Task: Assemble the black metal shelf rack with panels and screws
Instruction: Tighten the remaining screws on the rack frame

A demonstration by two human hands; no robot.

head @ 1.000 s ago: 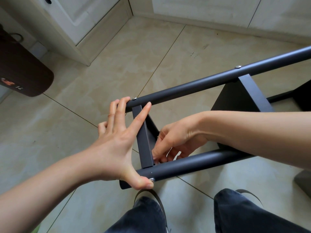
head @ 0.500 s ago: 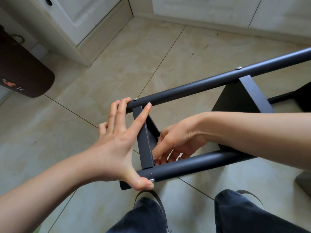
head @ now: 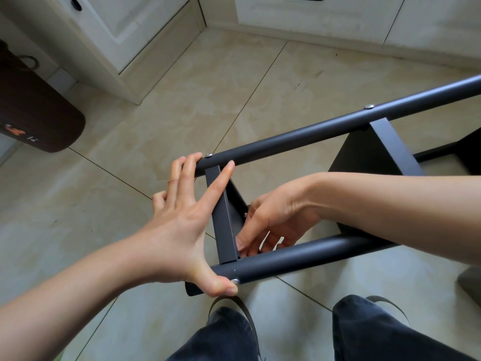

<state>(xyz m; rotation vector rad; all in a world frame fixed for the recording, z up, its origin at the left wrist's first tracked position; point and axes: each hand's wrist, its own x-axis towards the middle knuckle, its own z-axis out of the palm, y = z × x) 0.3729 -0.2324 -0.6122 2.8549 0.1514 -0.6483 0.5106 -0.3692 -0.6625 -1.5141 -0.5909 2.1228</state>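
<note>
A dark brown bag (head: 31, 110) is lying at upper left on the glossy beige floor tiles (head: 182, 95). The matte black rack (head: 307, 136) is lying mid-frame. The left hand (head: 182, 220) is spanning both round tubes, fingers straight; the right hand (head: 270, 225) is curling its fingers behind the end panel (head: 223, 217), its grip hidden.

Bright, even daylight; soft shadows; faint sheen on floor tiles (head: 213, 82); sharp focus; wide-angle bending at edges.

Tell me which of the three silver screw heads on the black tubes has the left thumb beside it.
The screw at the near tube's end. The left hand's thumb touches it; the other two sit on the far tube.
</note>
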